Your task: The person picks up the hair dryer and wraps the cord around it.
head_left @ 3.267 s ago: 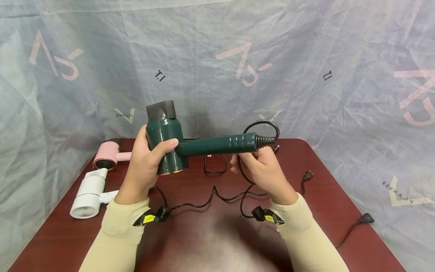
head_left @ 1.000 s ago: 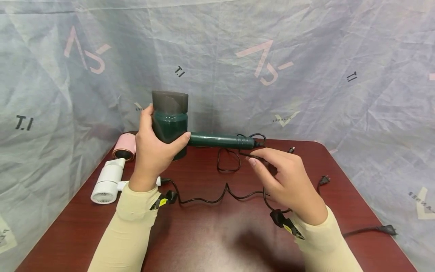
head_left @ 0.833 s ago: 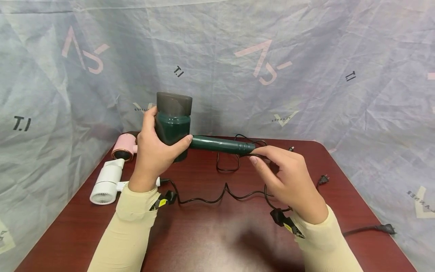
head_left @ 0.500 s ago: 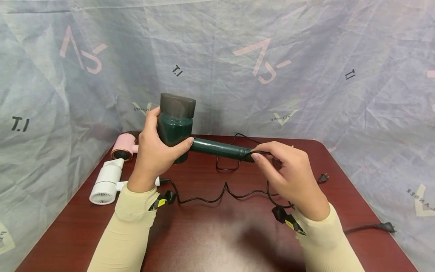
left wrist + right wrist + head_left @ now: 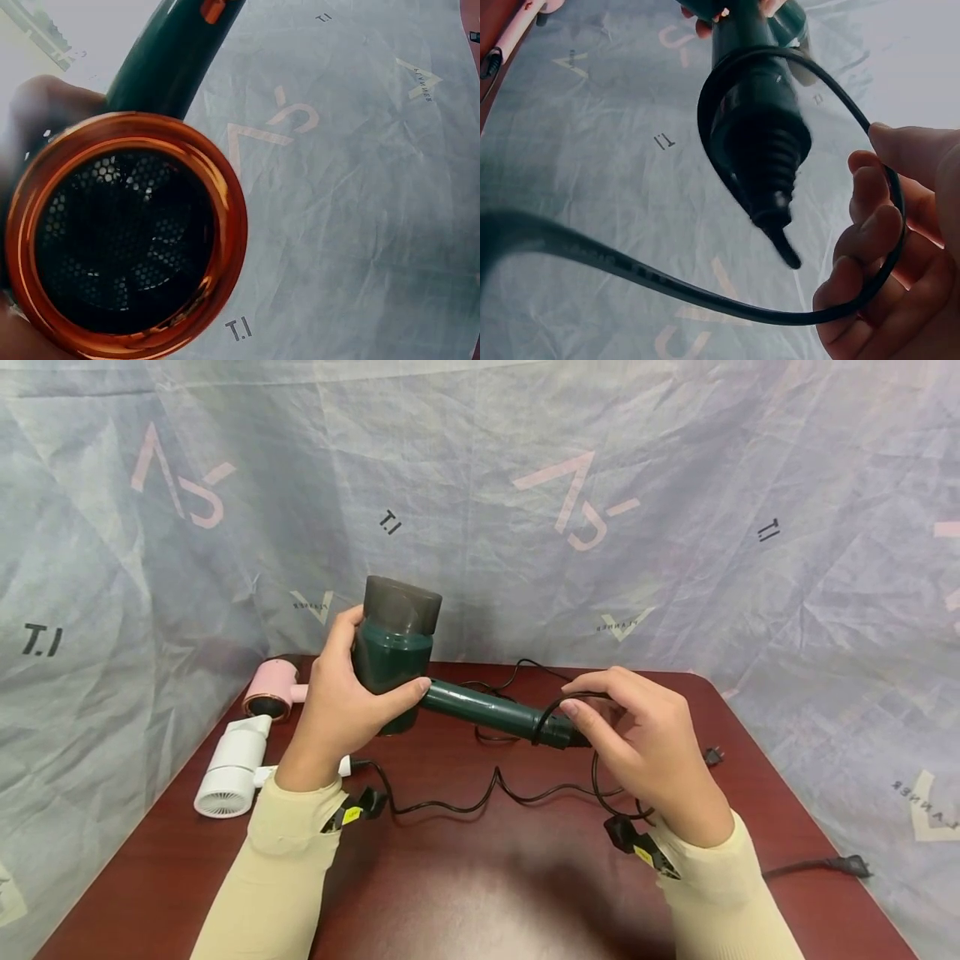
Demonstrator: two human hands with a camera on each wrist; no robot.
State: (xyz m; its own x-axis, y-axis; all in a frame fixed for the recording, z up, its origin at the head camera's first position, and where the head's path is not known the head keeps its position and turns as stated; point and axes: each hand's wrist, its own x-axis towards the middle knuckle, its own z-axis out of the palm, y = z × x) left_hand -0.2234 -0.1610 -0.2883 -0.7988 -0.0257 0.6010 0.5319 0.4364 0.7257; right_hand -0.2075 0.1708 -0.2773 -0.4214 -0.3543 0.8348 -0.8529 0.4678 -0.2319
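My left hand (image 5: pixel 337 706) grips the barrel of a dark green hair dryer (image 5: pixel 483 708), its thumb by the handle joint. The smoky nozzle (image 5: pixel 402 606) points up, and the handle slants down to the right. In the left wrist view the copper-ringed mesh intake (image 5: pixel 124 232) faces the camera. My right hand (image 5: pixel 648 735) pinches the black power cord (image 5: pixel 844 94) between thumb and fingers, beside the handle's end. In the right wrist view the cord loops round the handle above the ribbed strain relief (image 5: pixel 763 169), then runs across the curled fingers.
A white hair dryer (image 5: pixel 228 768) and a pink one (image 5: pixel 272 689) lie at the left of the red-brown table (image 5: pixel 465 877). Black cords (image 5: pixel 442 806) trail across it. Plugs (image 5: pixel 712 756) lie at the right, one (image 5: pixel 851 865) near the edge. A grey printed curtain (image 5: pixel 480 510) stands behind.
The green dryer has tipped, its handle end lowering and its barrel shifting right. My right hand has drawn the cord over the handle's end, where it now forms a loop.
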